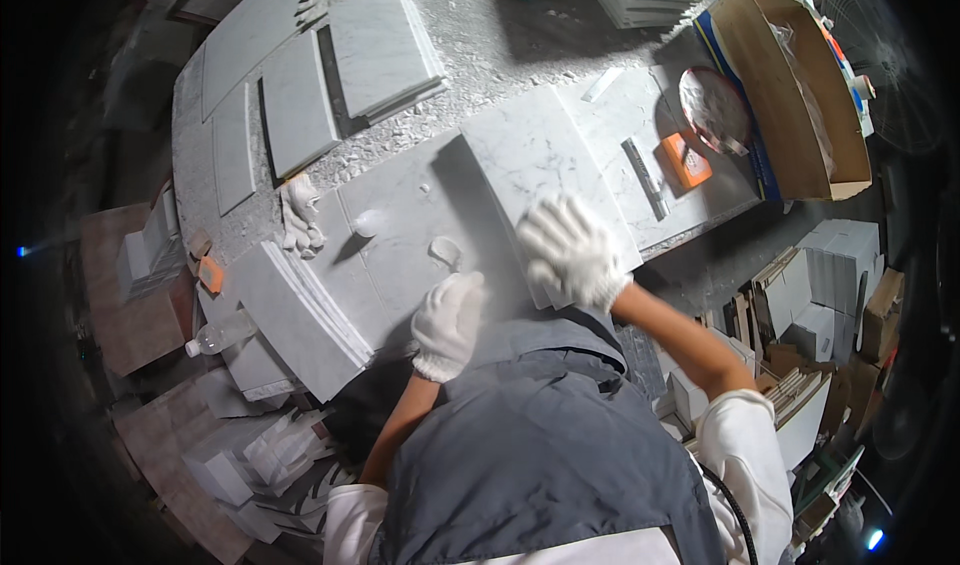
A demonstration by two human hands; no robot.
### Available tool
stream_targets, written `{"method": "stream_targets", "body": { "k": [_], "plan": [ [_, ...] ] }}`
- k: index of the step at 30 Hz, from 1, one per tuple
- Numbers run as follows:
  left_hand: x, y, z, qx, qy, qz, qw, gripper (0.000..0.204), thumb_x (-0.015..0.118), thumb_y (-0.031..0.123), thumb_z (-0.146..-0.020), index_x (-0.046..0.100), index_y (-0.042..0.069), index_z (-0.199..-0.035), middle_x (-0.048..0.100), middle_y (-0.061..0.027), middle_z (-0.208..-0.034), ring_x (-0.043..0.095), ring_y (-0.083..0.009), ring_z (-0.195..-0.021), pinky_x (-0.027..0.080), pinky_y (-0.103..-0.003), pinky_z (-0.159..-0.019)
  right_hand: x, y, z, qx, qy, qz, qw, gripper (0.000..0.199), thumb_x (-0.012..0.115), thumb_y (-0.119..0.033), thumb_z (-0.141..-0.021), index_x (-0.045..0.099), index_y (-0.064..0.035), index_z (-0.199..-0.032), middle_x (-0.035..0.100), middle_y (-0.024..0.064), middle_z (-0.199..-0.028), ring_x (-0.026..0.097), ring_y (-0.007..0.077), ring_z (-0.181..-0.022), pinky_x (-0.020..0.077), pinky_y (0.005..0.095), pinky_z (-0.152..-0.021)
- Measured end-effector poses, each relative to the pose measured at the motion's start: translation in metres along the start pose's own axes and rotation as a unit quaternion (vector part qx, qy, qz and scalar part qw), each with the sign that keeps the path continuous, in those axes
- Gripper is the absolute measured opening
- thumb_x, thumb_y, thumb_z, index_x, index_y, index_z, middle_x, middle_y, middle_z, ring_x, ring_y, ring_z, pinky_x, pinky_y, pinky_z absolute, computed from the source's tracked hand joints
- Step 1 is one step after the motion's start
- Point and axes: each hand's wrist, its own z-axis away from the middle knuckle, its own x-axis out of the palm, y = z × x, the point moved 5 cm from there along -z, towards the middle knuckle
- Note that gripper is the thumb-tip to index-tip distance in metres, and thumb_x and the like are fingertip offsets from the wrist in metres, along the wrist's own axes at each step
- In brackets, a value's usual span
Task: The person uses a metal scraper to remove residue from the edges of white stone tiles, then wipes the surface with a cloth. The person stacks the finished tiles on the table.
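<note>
My right hand (572, 253), in a white knitted glove, lies with fingers spread flat on a grey-veined white marble tile (528, 155). That tile rests on top of other tiles, near my front. My left hand (448, 327), gloved the same way, is at the near edge of the marble surface (395, 195), left of the tile. Its fingers are blurred, and whether they hold anything cannot be made out. Just beyond it lies a thin pale scrap (446, 253). A small white rounded object (366, 225) stands farther left.
Stacked tiles (300, 315) and a plastic bottle (215, 337) are at left, near crumpled gloves (300, 215). More tiles (385, 50) lie on the gravelly far side. At right are a dark metal bar (645, 178), an orange block (687, 161), a round tub (715, 110) and a cardboard box (790, 95).
</note>
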Motion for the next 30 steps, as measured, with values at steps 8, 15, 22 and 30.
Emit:
{"method": "stream_targets", "body": {
  "k": [8, 15, 22, 30],
  "plan": [
    [0.051, -0.020, -0.005, -0.044, -0.134, 0.000, 0.990, 0.019, 0.060, 0.024, -0.099, 0.070, 0.011, -0.107, 0.072, -0.0125, -0.102, 0.068, -0.0362, -0.097, 0.055, -0.046, -0.082, -0.042, 0.024, 0.117, 0.181, -0.019, -0.031, 0.983, 0.042, 0.077, -0.020, -0.068, 0.060, -0.0149, -0.106, 0.057, 0.0061, -0.104, 0.057, 0.0278, -0.103, 0.0482, 0.0460, -0.095],
    [0.082, -0.022, 0.009, -0.249, -0.218, 0.074, 0.941, 0.029, 0.058, 0.030, -0.101, 0.065, 0.008, -0.118, 0.072, -0.0145, -0.109, 0.069, -0.0349, -0.102, 0.054, -0.044, -0.090, 0.000, 0.034, 0.177, 0.467, 0.103, -0.217, 0.851, 0.048, 0.063, -0.027, -0.102, 0.059, 0.0002, -0.141, 0.063, 0.0211, -0.138, 0.061, 0.0326, -0.129, 0.0449, 0.0375, -0.112],
    [0.094, -0.014, 0.012, -0.383, -0.219, 0.213, 0.872, 0.045, 0.060, 0.041, -0.099, 0.059, 0.006, -0.127, 0.072, -0.0204, -0.116, 0.068, -0.0334, -0.110, 0.051, -0.042, -0.096, -0.006, 0.030, 0.168, 0.475, 0.107, -0.220, 0.845, 0.044, 0.065, -0.017, -0.098, 0.059, 0.0015, -0.138, 0.064, 0.0201, -0.134, 0.062, 0.0327, -0.125, 0.0470, 0.0371, -0.108],
    [0.091, -0.018, 0.011, -0.393, -0.241, 0.135, 0.877, 0.050, 0.061, 0.044, -0.098, 0.059, 0.003, -0.127, 0.071, -0.0209, -0.116, 0.066, -0.0344, -0.110, 0.048, -0.041, -0.099, -0.049, 0.018, 0.122, 0.311, 0.139, -0.164, 0.926, 0.017, 0.065, -0.011, -0.090, 0.066, -0.0004, -0.103, 0.060, 0.0162, -0.101, 0.061, 0.0347, -0.087, 0.0505, 0.0394, -0.079]
  ]
}}
